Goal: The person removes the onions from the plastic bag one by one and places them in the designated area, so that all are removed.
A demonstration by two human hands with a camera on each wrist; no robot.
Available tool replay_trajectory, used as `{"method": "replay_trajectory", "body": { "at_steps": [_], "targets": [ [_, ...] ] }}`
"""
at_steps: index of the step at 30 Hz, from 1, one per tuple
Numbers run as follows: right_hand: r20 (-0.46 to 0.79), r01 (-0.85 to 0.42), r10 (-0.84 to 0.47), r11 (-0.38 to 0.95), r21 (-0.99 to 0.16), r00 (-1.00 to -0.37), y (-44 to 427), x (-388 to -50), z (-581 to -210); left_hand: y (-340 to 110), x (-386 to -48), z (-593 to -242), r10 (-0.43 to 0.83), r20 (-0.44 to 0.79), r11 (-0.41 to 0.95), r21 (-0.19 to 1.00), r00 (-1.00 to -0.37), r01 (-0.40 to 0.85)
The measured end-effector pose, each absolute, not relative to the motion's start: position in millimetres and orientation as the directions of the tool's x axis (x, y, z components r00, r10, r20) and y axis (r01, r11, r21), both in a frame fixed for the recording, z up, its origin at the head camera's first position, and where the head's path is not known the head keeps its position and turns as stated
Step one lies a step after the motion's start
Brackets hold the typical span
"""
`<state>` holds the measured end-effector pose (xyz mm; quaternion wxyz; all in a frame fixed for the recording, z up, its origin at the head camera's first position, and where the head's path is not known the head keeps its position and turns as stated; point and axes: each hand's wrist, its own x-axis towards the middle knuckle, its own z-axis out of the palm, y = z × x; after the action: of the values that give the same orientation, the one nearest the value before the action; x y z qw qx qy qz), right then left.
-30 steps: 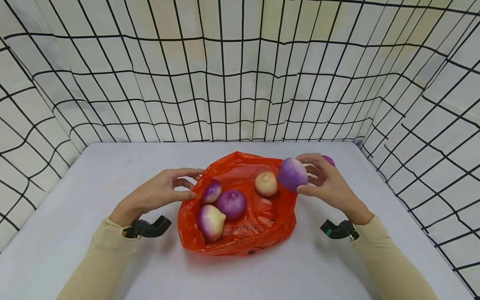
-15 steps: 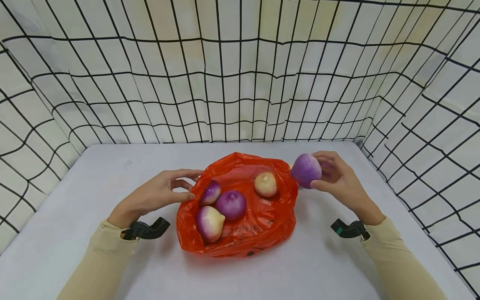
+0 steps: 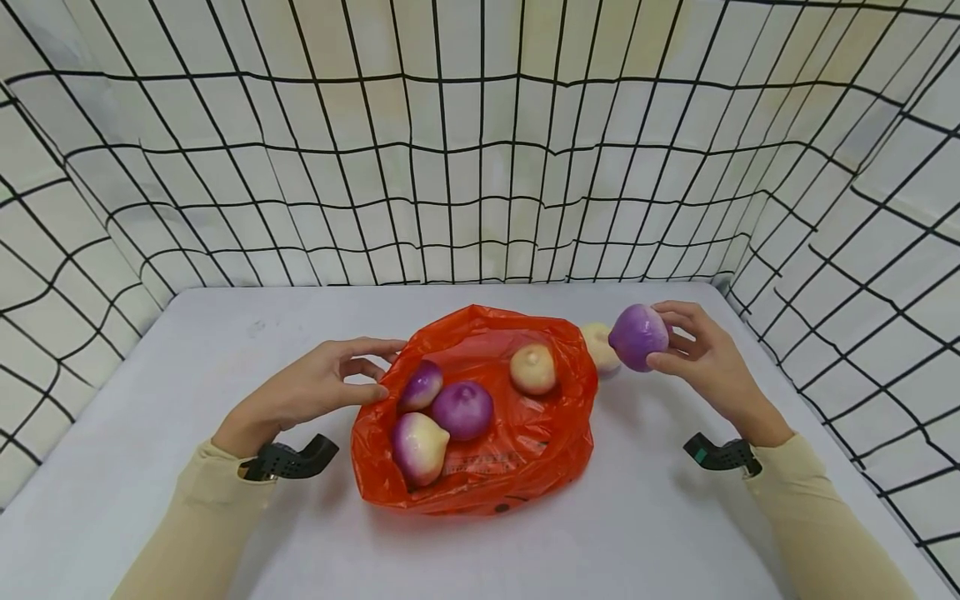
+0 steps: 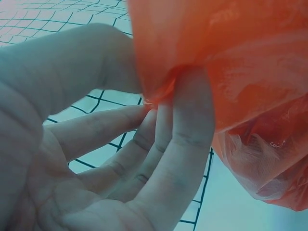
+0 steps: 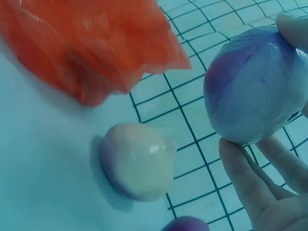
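Note:
A red plastic bag [image 3: 555, 458] lies with its mouth spread on the white table. My left hand [image 3: 311, 387] pinches the bag's left rim between thumb and fingers; the left wrist view shows the film [image 4: 250, 72] gathered there. Inside the bag are a purple onion [image 3: 462, 410], a smaller purple one, a purple-and-white onion [image 3: 422, 450] and a pale onion [image 3: 533, 369]. To the right of the bag, my right hand [image 3: 708, 367] grips a purple onion [image 3: 636, 337] above the table, thumb on one side and fingers on the other.
A pale onion [image 3: 598, 346] sits on the table against the bag's right side, partly hidden. Part of another purple onion [image 5: 187, 225] shows at the bottom of the right wrist view. Black netting [image 3: 480, 200] walls the back and both sides of the white table [image 3: 247, 333].
My right hand has carried the purple onion rightward from over the bag's rim, uncovering the pale onion on the table. My left hand stays at the rim.

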<state>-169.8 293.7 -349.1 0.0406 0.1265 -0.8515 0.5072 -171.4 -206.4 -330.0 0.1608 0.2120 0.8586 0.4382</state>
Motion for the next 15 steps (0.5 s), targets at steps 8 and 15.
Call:
{"method": "replay_trajectory", "body": {
  "at_steps": [8, 15],
  "targets": [
    [0.180, -0.227, -0.144, 0.468, -0.854, -0.973, 309, -173, -356, -206, -170, -328, 0.511, -0.100, 0.520, 0.827, -0.854, 0.215],
    [0.133, -0.169, -0.108, 0.470, -0.867, -0.985, 319, -175, -363, -208, -170, -328, 0.509, -0.110, 0.515, 0.834, -0.853, 0.200]
  ]
}}
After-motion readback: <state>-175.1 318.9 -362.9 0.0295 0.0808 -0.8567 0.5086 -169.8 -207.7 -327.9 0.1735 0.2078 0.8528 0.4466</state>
